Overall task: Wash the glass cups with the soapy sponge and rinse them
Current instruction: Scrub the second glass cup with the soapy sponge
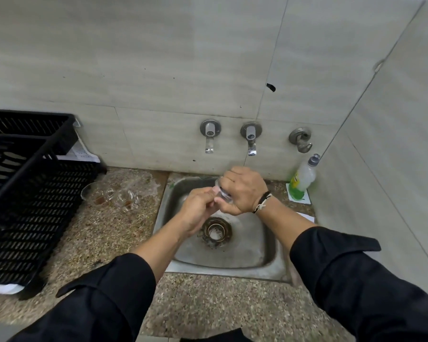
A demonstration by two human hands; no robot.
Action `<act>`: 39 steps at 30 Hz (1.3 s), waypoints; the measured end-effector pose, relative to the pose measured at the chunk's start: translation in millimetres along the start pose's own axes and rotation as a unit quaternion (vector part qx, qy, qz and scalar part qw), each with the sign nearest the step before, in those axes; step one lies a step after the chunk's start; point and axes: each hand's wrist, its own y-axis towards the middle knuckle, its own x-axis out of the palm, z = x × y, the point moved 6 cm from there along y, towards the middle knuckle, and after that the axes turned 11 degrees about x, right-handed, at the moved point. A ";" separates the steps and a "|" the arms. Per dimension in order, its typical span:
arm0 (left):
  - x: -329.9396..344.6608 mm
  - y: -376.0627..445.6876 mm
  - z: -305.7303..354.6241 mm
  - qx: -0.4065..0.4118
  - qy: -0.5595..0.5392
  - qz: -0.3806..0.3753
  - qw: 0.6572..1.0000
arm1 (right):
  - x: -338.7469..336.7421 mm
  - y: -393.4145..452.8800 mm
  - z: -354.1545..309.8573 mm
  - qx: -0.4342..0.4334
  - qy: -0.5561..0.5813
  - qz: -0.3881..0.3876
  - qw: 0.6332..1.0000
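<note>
Sleeves rolled back, I'm working over the sink. Left hand is pinching the rim while right hand is gripping the glass cup, tilted toward the tap, probably for rinsing. Two stained cups are waiting on the bench.

1. Black slatted crate at the worktop's left edge.
2. Dish soap bottle in the back right corner.
3. Three wall taps above the back edge.
</note>
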 end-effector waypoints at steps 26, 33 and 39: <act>12.0 4.0 -16.9 0.098 0.209 0.027 0.973 | 1.8 -40.0 19.5 0.731 0.134 0.096 0.663; 4.0 5.2 -10.9 0.078 0.177 0.003 0.981 | -40.7 -33.1 68.5 0.700 0.219 0.269 0.625; 20.9 6.4 8.1 0.106 0.186 -0.066 0.975 | -14.5 0.3 54.4 0.503 0.202 0.028 0.840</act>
